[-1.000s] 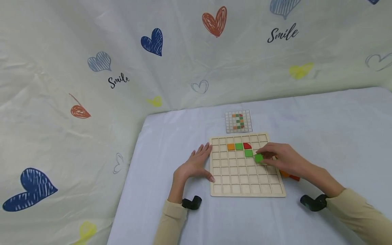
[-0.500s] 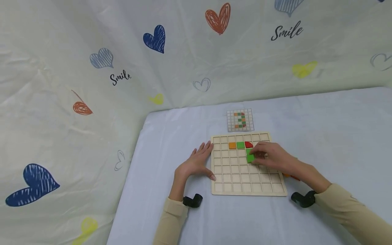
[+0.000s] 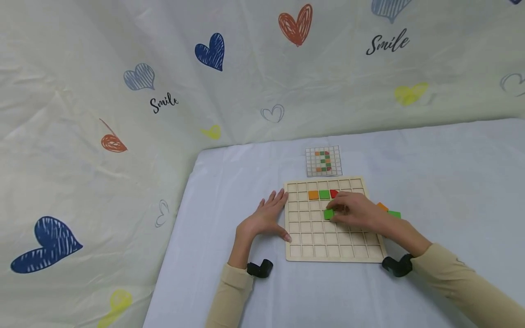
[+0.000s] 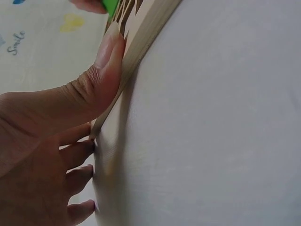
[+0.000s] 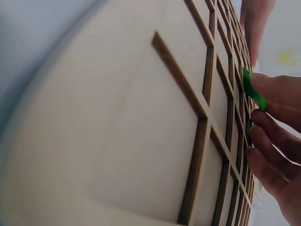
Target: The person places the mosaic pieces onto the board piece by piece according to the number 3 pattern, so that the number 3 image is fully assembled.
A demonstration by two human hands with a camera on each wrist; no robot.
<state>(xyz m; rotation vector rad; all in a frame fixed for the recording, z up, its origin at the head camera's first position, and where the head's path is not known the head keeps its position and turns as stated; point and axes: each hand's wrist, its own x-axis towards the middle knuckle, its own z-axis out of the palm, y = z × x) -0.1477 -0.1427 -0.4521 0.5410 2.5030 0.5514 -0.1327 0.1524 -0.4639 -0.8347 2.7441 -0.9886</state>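
A wooden grid board [image 3: 305, 250] lies on the white cloth. My left hand [image 3: 264, 219] is spread along its left side; in the left wrist view the thumb [image 4: 106, 61] presses the board's edge. Between the thumb and fingers of my right hand [image 3: 357, 210] is a green square tile [image 3: 328, 214], pinched close over the grid. The right wrist view shows this green tile [image 5: 254, 89] tilted in the fingertips. In an upper row sit an orange tile [image 3: 313, 195], a green tile [image 3: 324, 194] and a red tile [image 3: 334, 194], the last partly covered by the right hand.
Behind the board lies a printed card [image 3: 323, 161] with a coloured pattern on a grid. Loose tiles, an orange one [image 3: 382, 206] and a green one [image 3: 394, 214], lie beyond the board's right side, partly behind the right forearm. A cloth with hearts [image 3: 210, 51] hangs behind.
My right hand has carried the green tile leftward across the grid and now covers the green tile placed below the red one. The left hand stays at the board's edge.
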